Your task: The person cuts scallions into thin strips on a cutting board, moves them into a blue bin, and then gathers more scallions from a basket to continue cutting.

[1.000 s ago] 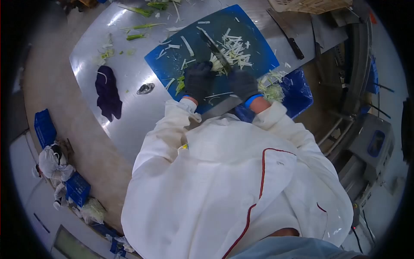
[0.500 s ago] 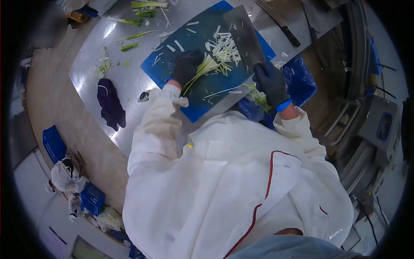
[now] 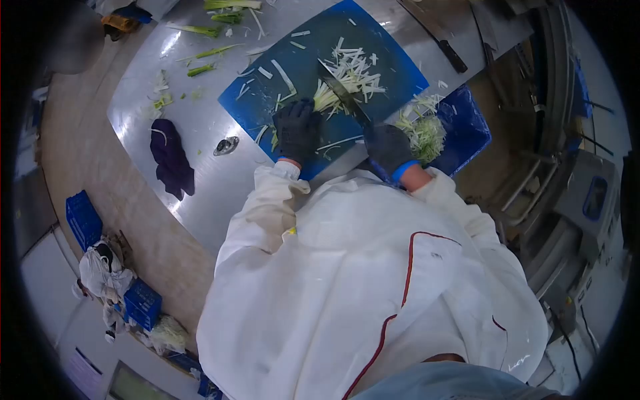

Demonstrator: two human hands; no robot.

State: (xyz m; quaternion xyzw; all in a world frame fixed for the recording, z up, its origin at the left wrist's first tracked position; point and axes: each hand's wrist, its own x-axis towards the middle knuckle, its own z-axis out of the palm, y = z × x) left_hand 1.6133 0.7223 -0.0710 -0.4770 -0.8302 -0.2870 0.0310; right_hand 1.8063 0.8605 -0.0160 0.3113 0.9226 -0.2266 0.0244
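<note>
Leek strips (image 3: 353,77) lie in a loose pile on the blue cutting board (image 3: 393,53). In a dark glove, my right hand (image 3: 389,148) grips a wide-bladed knife (image 3: 345,95) by its handle. The blade stands on edge, slanting up-left across the near end of the pile. My left hand (image 3: 298,132), also gloved, rests on the board left of the blade. Its fingers are bent against the leek bunch and cover part of it; green ends show at its left side. A few pale strips are scattered farther up the board.
Right of the board stands a blue lined crate (image 3: 467,130) with shredded leek (image 3: 427,137). Another knife (image 3: 448,53) lies at the table's far right. Leek tops (image 3: 207,30), a purple cloth (image 3: 172,160) and a small metal object (image 3: 226,146) lie on the left. Other people (image 3: 103,270) are in the distance.
My right hand has moved left and turned the knife from broad side up to edge down, over the leeks. My left hand has shifted slightly towards me and right. The crate's shreds are now less covered.
</note>
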